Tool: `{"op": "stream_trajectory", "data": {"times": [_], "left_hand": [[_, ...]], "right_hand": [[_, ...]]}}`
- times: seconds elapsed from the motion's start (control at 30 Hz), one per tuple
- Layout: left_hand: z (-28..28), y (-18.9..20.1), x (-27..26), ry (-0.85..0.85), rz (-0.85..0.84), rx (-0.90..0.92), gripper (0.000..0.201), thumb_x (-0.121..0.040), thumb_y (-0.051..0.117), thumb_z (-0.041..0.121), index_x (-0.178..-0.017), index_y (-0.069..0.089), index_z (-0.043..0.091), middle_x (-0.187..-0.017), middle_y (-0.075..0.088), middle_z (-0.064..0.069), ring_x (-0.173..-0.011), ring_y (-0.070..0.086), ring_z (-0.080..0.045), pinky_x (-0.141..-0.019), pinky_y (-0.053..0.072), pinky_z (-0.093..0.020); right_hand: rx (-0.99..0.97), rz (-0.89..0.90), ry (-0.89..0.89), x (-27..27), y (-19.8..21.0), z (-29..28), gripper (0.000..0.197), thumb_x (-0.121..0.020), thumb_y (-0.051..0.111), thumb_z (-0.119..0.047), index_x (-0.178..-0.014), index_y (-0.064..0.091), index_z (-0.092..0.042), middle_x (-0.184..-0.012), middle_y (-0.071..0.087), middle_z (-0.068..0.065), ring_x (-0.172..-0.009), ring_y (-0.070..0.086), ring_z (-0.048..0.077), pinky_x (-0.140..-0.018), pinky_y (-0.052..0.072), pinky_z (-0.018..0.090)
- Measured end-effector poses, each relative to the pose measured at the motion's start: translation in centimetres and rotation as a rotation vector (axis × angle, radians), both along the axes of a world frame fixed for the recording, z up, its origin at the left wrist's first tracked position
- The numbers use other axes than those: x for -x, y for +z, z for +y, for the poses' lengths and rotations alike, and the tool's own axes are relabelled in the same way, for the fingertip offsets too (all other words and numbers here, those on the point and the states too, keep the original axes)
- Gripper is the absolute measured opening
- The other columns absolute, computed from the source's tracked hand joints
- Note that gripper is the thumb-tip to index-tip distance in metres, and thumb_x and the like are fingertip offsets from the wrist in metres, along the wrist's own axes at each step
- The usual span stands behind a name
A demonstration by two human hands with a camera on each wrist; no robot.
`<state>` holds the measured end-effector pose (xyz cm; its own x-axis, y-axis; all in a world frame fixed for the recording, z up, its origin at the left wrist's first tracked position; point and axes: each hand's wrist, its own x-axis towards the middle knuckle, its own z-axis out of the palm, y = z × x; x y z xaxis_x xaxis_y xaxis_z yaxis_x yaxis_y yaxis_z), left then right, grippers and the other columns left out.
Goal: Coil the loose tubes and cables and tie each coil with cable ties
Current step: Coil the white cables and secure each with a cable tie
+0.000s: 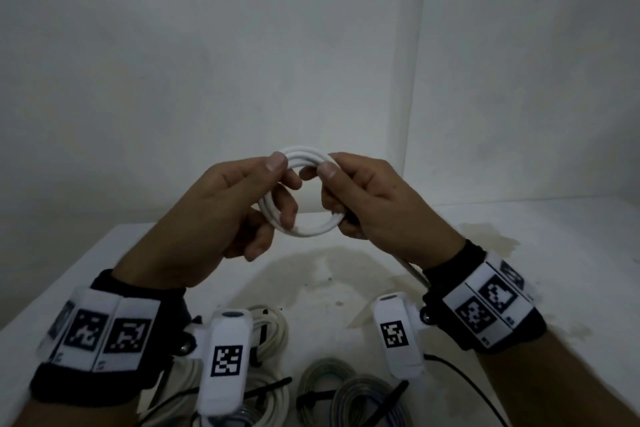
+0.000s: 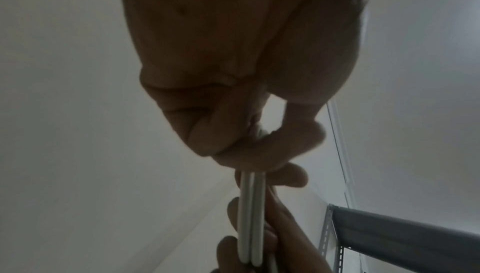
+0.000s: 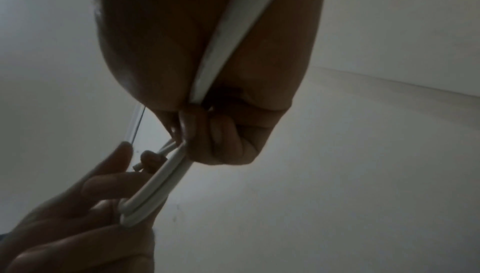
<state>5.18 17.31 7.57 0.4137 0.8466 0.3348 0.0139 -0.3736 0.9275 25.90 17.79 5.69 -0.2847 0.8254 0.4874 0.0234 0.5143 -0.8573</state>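
Cable coil (image 1: 301,198) held above tabletop (image 1: 114,253), left hand (image 1: 221,204) on left side, right hand (image 1: 374,198) on right. Tied coils (image 1: 349,395) laid at near edge.

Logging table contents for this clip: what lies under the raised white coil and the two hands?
Under the white coil sits the stained white table. Nearer the camera lie a white cable bundle and grey coils bound with black ties. Wrist cameras cover parts of them.
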Motion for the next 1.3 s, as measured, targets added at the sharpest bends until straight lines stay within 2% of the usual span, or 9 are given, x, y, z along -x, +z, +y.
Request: {"op": "stream_trajectory", "data": {"times": [0.07, 0.27, 0.47, 0.63, 0.73, 0.87, 1.03, 1.2, 1.3], "left_hand": [[0.2, -0.2, 0.1, 0.023, 0.017, -0.036, 0.038, -0.098, 0.047, 0.045, -0.092, 0.064, 0.012, -0.067, 0.058, -0.009, -0.036, 0.035, -0.017, -0.043, 0.019, -0.025], [0.2, -0.3, -0.9, -0.036, -0.246, 0.044, 0.029, -0.101, 0.039, 0.035, -0.093, 0.055, 0.012, -0.069, 0.052, -0.003, -0.04, 0.031, -0.014, -0.04, 0.019, -0.023], [0.2, 0.1, 0.6, -0.072, -0.078, 0.012, 0.037, -0.1, 0.046, 0.036, -0.082, 0.066, 0.01, -0.069, 0.057, -0.012, -0.035, 0.029, -0.009, -0.037, 0.026, -0.015], [0.7, -0.7, -0.6, 0.002, -0.248, -0.022, 0.029, -0.101, 0.044, 0.033, -0.086, 0.059, 0.013, -0.071, 0.053, -0.001, -0.043, 0.034, -0.012, -0.046, 0.018, -0.025], [0.5, -0.5, -0.3, -0.015, -0.194, -0.007, 0.031, -0.1, 0.049, 0.035, -0.09, 0.065, 0.011, -0.077, 0.061, -0.006, -0.041, 0.036, -0.014, -0.042, 0.017, -0.027], [0.4, -0.4, 0.0, 0.002, -0.144, 0.004, 0.031, -0.094, 0.051, 0.034, -0.093, 0.07, 0.009, -0.073, 0.058, -0.005, -0.04, 0.035, -0.012, -0.038, 0.024, -0.018], [0.3, -0.6, -1.2, -0.06, -0.348, 0.056, 0.026, -0.097, 0.045, 0.028, -0.096, 0.063, 0.01, -0.075, 0.057, -0.003, -0.044, 0.044, -0.013, -0.037, 0.026, -0.018], [0.3, -0.5, -0.5, 0.018, -0.118, -0.04, 0.029, -0.099, 0.051, 0.034, -0.098, 0.07, 0.012, -0.08, 0.064, -0.005, -0.042, 0.041, -0.013, -0.042, 0.023, -0.02], [0.2, -0.6, -1.3, -0.001, -0.277, -0.028, 0.026, -0.099, 0.046, 0.029, -0.097, 0.061, 0.008, -0.075, 0.059, -0.002, -0.046, 0.042, -0.011, -0.043, 0.027, -0.019]], "right_hand": [[-0.022, -0.014, -0.016, 0.2, 0.0, 0.0, 0.029, -0.11, 0.044, -0.018, -0.116, 0.066, 0.001, -0.068, 0.047, 0.002, -0.049, 0.036, 0.007, -0.046, 0.033, 0.02], [0.043, 0.09, 0.071, -0.2, 0.5, -0.4, 0.028, -0.109, 0.044, -0.02, -0.124, 0.061, -0.004, -0.075, 0.051, 0.001, -0.052, 0.043, 0.018, -0.051, 0.038, 0.029], [0.033, -0.005, 0.044, -0.4, 0.5, -0.3, 0.029, -0.109, 0.045, -0.02, -0.118, 0.066, -0.002, -0.067, 0.042, 0.002, -0.054, 0.032, 0.011, -0.047, 0.031, 0.022], [0.09, 0.163, 0.106, -0.4, 0.6, -0.1, 0.033, -0.102, 0.05, -0.03, -0.123, 0.063, -0.008, -0.077, 0.052, -0.001, -0.052, 0.042, 0.017, -0.05, 0.033, 0.029], [0.126, 0.141, 0.119, -0.9, 0.6, -0.1, 0.026, -0.108, 0.044, -0.025, -0.118, 0.062, -0.008, -0.075, 0.05, -0.001, -0.046, 0.041, 0.015, -0.046, 0.031, 0.029], [0.06, 0.077, 0.026, -0.6, 0.5, 0.0, 0.028, -0.109, 0.044, -0.022, -0.118, 0.064, -0.005, -0.069, 0.045, -0.003, -0.047, 0.029, 0.012, -0.044, 0.025, 0.025], [0.058, 0.197, 0.07, -0.9, 0.8, 0.0, 0.027, -0.108, 0.045, -0.024, -0.12, 0.061, -0.006, -0.081, 0.057, 0.001, -0.05, 0.045, 0.02, -0.048, 0.037, 0.028], [0.024, 0.095, -0.03, -0.8, 0.5, 0.2, 0.028, -0.11, 0.043, -0.025, -0.114, 0.063, -0.005, -0.071, 0.047, 0.0, -0.046, 0.033, 0.017, -0.044, 0.028, 0.029], [0.007, 0.174, 0.0, -0.5, 0.7, -0.1, 0.029, -0.105, 0.048, -0.032, -0.118, 0.062, -0.01, -0.078, 0.053, 0.002, -0.047, 0.041, 0.018, -0.045, 0.032, 0.029]]}}
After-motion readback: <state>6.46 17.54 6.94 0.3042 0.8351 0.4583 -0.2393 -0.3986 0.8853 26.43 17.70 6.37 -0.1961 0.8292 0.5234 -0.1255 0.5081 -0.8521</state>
